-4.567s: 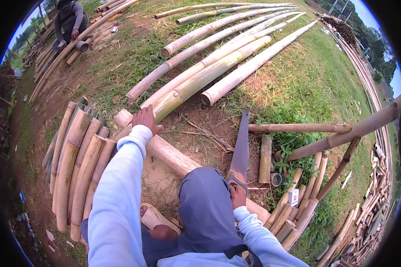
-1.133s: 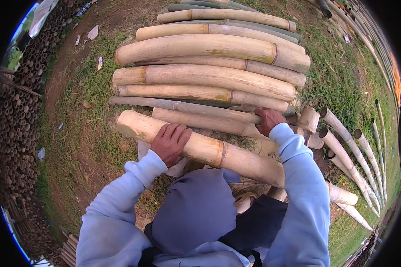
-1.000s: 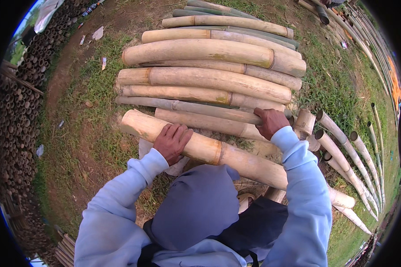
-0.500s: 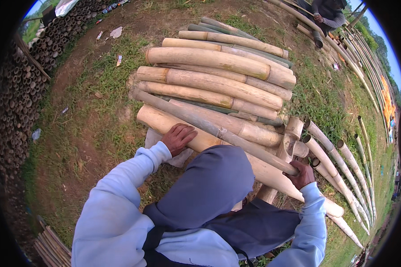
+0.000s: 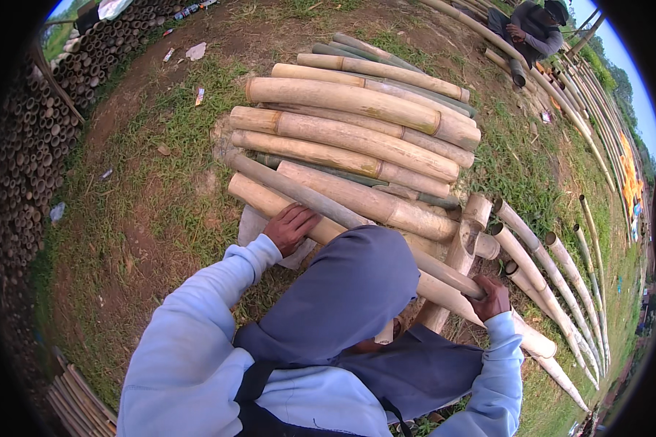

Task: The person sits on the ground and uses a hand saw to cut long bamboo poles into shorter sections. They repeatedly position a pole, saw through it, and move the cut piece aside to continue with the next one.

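A pale, thick bamboo pole (image 5: 259, 195) lies slantwise in front of me, partly hidden under my raised knee. My left hand (image 5: 293, 227) is on its upper left part, fingers curled over the top. Along its far side runs a thinner greyish bamboo pole (image 5: 291, 188), whose middle is also behind my knee. At the near right end of that greyish pole, my right hand (image 5: 493, 297) is closed around the tip. Beneath the poles on the right, a notched bamboo piece (image 5: 461, 251) sticks out crosswise.
Several cut bamboo lengths (image 5: 357, 131) lie side by side beyond my hands. More poles (image 5: 536, 273) fan out at the right. A large bamboo stack (image 5: 29, 153) stands far left. Another person (image 5: 532, 33) sits at the far right, near orange flames (image 5: 629, 171).
My right hand and the greyish pole's near end have shifted slightly toward me. My left hand stays in place on the thick pole. The view has tilted a little.
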Tool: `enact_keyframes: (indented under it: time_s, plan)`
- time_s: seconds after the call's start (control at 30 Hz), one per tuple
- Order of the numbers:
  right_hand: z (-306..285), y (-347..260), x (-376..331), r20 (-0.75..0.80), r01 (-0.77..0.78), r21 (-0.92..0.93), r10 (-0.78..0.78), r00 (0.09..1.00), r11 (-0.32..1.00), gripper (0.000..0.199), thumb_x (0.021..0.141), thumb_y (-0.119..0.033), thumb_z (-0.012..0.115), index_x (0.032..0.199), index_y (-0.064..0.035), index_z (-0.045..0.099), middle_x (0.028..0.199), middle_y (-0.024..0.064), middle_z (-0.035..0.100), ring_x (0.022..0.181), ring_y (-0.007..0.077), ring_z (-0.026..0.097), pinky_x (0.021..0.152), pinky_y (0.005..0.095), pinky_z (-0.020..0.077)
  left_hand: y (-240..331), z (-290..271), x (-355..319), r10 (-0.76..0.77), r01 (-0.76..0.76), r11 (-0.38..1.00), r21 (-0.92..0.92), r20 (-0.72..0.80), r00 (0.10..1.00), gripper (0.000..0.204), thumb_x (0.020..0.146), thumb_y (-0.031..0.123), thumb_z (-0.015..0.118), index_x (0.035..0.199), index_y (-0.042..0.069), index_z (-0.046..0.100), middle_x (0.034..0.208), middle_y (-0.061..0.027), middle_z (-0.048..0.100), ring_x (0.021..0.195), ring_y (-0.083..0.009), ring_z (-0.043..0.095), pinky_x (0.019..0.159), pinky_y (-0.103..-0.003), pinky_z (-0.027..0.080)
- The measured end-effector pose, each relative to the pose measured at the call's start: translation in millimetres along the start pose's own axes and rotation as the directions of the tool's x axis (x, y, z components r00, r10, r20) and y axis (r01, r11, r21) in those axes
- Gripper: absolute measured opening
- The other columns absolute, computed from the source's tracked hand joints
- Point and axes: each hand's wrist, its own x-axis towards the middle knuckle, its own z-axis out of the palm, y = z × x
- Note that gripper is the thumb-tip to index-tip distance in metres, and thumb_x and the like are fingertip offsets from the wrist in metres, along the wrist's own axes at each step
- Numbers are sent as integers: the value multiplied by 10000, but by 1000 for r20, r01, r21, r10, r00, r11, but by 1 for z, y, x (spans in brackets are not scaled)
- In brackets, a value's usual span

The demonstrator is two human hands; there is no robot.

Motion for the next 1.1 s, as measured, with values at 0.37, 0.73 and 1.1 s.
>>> enact_keyframes:
  time_s: [0.37, 0.73, 1.1]
  plan:
    - [-3, 2, 15, -59, 75, -29, -77, 995, 997, 321, 733, -202, 841, 1004, -93, 708, 885, 149, 719, 797, 385, 720, 680, 464, 572, 19, 5, -11, -279, 289, 956, 41, -160, 947, 658, 609, 215, 888, 1181, 111, 579, 1210, -95, 558, 1152, -326, 527, 1014, -480, 400]
    - [9, -3, 3, 1, 116, -31, -116, 993, 993, 445, 745, -316, 880, 1105, -118, 708, 901, 134, 698, 821, 357, 714, 702, 459, 577, 28, 16, -21, -501, 517, 856, 8, -234, 833, 762, 607, 342, 949, 1181, 99, 511, 1237, -140, 525, 1165, -358, 499, 1023, -520, 367]
    - [53, 17, -11, 128, 73, -134, -55, 990, 988, 577, 813, -355, 825, 1348, -224, 654, 1241, 99, 648, 1141, 328, 629, 979, 462, 501, 4, 3, 8, -167, 236, 887, 398, -200, 966, 941, 633, 432, 920, 1421, 179, 472, 1563, -127, 372, 1489, -356, 304, 1194, -543, 241]
